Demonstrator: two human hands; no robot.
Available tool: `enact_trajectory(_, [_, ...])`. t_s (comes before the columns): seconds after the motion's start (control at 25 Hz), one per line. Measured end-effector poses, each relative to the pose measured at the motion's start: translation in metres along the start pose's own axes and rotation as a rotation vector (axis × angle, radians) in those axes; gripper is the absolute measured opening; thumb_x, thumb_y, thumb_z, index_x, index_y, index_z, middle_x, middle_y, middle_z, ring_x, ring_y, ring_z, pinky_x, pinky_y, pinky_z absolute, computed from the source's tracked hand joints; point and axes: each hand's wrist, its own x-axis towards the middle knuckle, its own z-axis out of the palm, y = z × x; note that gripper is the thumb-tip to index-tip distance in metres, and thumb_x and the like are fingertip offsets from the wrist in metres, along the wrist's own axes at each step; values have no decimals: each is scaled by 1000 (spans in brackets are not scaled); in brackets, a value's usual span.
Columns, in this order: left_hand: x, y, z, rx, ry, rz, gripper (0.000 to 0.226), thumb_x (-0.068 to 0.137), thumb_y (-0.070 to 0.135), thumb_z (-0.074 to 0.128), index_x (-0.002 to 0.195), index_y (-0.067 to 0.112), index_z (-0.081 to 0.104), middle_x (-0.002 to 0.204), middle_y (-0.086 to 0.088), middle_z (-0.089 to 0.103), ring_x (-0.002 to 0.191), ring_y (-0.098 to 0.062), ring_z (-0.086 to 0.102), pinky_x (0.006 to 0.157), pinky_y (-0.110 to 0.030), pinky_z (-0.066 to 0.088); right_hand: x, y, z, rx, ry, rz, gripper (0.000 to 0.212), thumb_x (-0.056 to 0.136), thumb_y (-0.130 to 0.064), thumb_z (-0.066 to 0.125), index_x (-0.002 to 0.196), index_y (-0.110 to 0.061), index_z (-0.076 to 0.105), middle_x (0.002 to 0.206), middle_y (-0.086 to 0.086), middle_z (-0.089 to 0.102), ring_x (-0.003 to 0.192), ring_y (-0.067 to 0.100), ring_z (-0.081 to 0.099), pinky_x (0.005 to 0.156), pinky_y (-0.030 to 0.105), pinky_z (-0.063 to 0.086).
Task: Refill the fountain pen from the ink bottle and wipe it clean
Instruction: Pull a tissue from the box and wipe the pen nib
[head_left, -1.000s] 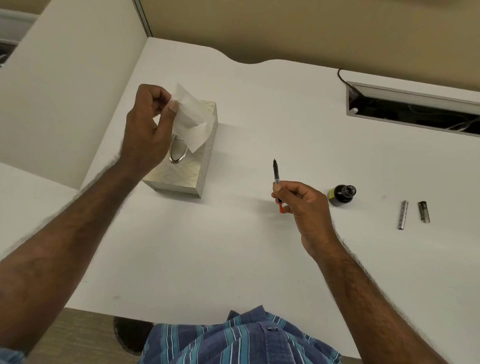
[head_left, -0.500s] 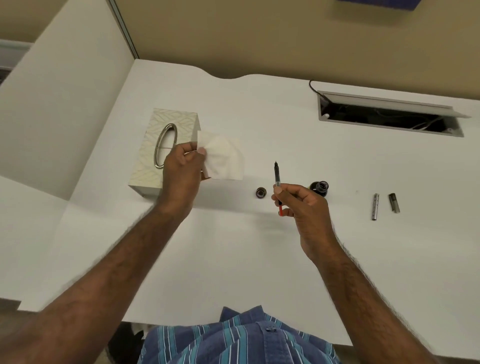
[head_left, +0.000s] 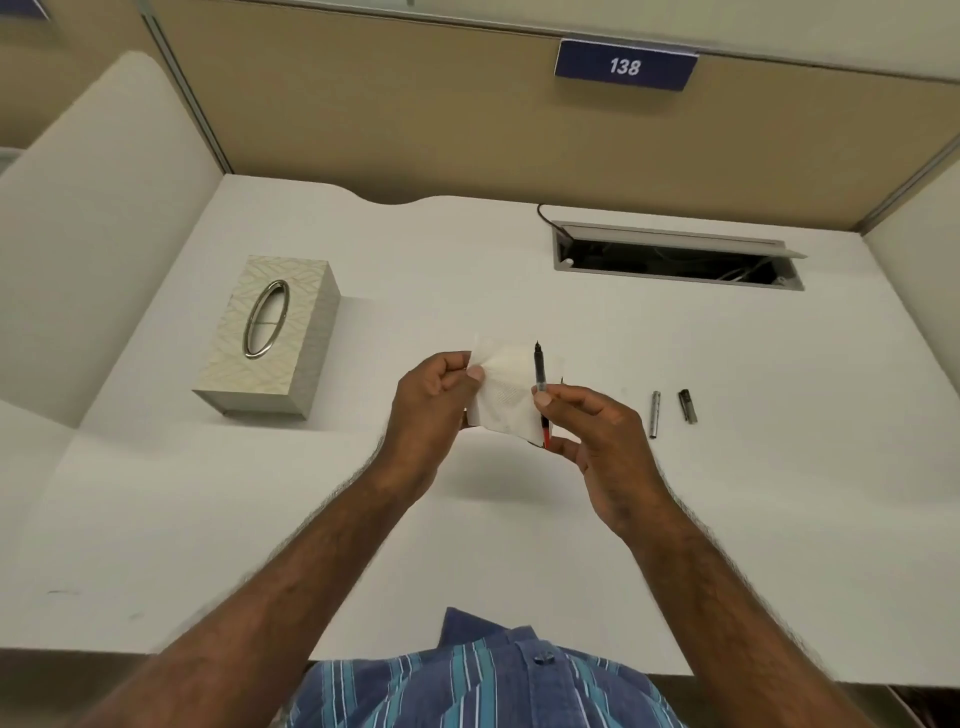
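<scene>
Above the surface (head_left: 519, 519), the right hand (head_left: 597, 436) pinched the pen (head_left: 538, 376) nib-up while the left hand (head_left: 431, 400) pinched a tissue (head_left: 506, 402) just behind it: wiping seemed imminent, needing the tissue wrapped round the nib.

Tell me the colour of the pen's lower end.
Red, on the pen; head view shows it best.

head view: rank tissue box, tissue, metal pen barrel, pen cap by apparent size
1. tissue box
2. tissue, partly hidden by the hands
3. metal pen barrel
4. pen cap
</scene>
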Motion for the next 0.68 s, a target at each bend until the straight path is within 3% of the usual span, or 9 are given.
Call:
enact_trajectory(0.16, [-9, -2, 24, -35, -57, -40, 19, 107, 18, 61, 121, 12, 73, 113, -5, 83, 104, -22, 79, 85, -41, 64, 0, -3, -24, -8, 29, -8, 13, 92, -14, 82, 103, -9, 86, 113, 2, 84, 104, 25, 76, 93, 47, 60])
enact_trajectory(0.28, [-13, -4, 36, -52, -129, -82, 24, 105, 22, 65, 124, 9, 74, 120, -12, 81, 112, -31, 77, 93, -50, 64, 2, -3, -35, 0, 27, -17, 15, 90, -14, 83, 104, -9, 86, 113, 6, 84, 117, 36, 75, 107, 54, 57])
enact_trajectory(0.36, [-13, -5, 42, -38, -166, -85, 25, 105, 20, 66, 124, 7, 76, 121, -16, 80, 116, -35, 76, 94, -53, 65, 3, -5, -41, 0, 14, -18, 16, 90, -15, 83, 105, -9, 86, 112, 9, 84, 116, 37, 76, 110, 56, 56])
enact_trajectory(0.52, [-11, -4, 46, -30, -164, -71, 24, 106, 18, 65, 121, 5, 78, 121, -20, 79, 118, -39, 74, 97, -56, 63, 8, -9, -48, 10, -20, -33, 16, 91, -13, 82, 105, -6, 85, 107, 14, 84, 97, 26, 77, 101, 52, 59])
enact_trajectory(0.68, [-11, 0, 45, -79, -165, -81, 27, 110, 15, 55, 126, 5, 75, 126, -17, 79, 121, -38, 73, 95, -51, 64, 7, -13, -50, -24, 6, -66, 16, 92, -16, 82, 106, -9, 85, 108, 9, 84, 98, 22, 77, 95, 44, 62])
